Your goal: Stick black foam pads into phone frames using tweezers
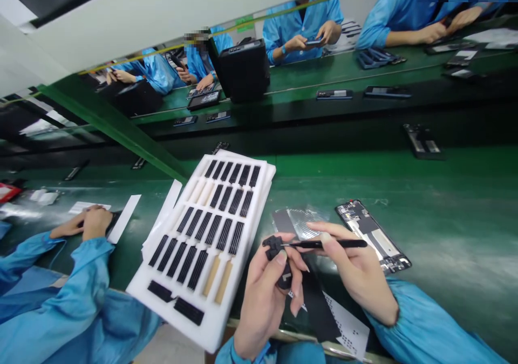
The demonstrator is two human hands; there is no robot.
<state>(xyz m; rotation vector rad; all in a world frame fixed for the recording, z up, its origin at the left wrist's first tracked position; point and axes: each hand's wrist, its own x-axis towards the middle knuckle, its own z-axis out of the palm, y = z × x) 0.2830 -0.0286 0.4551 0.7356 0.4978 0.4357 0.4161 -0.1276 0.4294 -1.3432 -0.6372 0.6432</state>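
My left hand is closed round a small black part, held up in front of me above the green table. My right hand pinches black tweezers, whose tip touches that part. Just behind my right hand lies an opened phone with its circuit board showing. A white foam tray with several rows of black strips sits to the left of my hands. Dark sheets and a white dotted sheet lie under my wrists at the table edge.
A co-worker's hands in blue sleeves rest on the table at my left. Across the green conveyor other people in blue coats handle phones. Phones ride the belt, and a black box stands on the far side.
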